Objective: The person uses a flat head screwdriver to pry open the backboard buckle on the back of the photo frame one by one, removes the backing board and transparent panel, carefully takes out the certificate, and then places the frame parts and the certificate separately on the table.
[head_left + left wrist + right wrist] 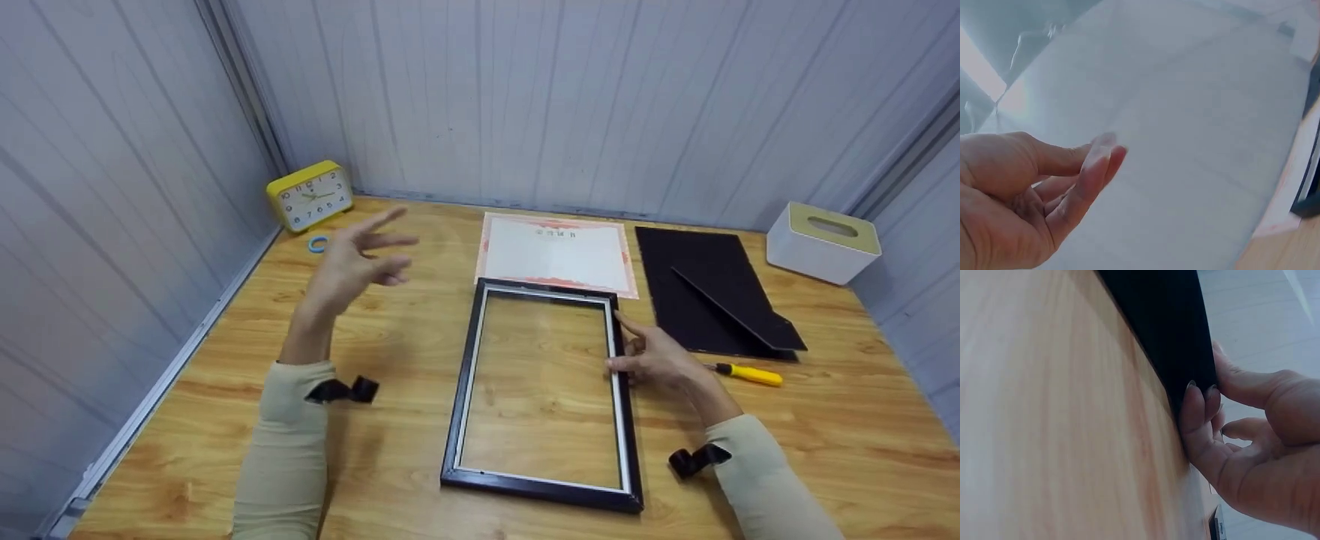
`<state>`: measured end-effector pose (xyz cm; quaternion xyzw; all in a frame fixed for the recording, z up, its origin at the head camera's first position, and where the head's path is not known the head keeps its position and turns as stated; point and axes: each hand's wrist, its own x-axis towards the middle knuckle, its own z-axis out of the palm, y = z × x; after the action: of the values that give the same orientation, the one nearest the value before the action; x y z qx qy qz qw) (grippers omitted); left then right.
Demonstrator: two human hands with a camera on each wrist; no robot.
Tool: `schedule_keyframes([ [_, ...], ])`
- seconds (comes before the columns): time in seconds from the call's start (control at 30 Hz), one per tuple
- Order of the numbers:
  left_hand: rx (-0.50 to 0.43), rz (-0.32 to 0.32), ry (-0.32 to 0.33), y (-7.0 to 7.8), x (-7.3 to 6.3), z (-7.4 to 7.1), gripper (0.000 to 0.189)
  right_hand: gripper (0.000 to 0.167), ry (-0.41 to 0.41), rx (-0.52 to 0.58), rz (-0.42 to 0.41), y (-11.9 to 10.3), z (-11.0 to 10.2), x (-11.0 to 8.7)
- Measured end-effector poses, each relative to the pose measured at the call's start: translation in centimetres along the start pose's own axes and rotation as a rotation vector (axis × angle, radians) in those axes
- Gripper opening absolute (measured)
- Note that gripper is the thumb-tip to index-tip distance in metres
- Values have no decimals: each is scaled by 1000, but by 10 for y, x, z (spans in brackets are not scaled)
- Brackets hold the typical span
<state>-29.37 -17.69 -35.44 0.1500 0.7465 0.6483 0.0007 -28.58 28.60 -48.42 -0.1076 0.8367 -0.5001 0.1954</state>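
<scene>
Picture frame point(541, 390), black with a silver inner edge and clear glass, lies flat at the centre of the wooden table point(390, 450), long side running from 12 to 6 o'clock. We see the table grain through the glass.

Right hand point(656, 358) rests at the frame's 3 o'clock edge. Its fingers point(1199, 408) press against the outer side of the black rail, with the thumb against it nearer the far corner. We read this as a light hold on the edge; the frame is not lifted.

Left hand point(352, 262) is raised above the table at about 10 o'clock from the frame, well apart from it. Its fingers point(1092, 169) are spread and loosely bent, and they hold nothing.

Positions of the other items, taken from the frame:
- 12 o'clock: a certificate point(556, 253) with a red border, flat on the table, its near edge just beside the frame's top rail.
- 2 o'clock: a black backing board point(694, 277), flat, with a narrower black strip point(739, 309) lying slantwise across it.
- 3 o'clock: a yellow-handled screwdriver point(746, 373), just beyond the right hand.
- 1 to 2 o'clock, far corner: a white tissue box point(821, 241).
- 10 to 11 o'clock, far corner: a yellow alarm clock point(310, 195) against the wall, with a small blue ring point(319, 243) near it.

Both forearms wear beige sleeves with black straps.
</scene>
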Motion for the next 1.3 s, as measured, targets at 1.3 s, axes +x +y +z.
schedule_keyframes([
  [1.3,815,-476,-111,-133,67,-63,80,100,12,43,-1,-1,2,0],
])
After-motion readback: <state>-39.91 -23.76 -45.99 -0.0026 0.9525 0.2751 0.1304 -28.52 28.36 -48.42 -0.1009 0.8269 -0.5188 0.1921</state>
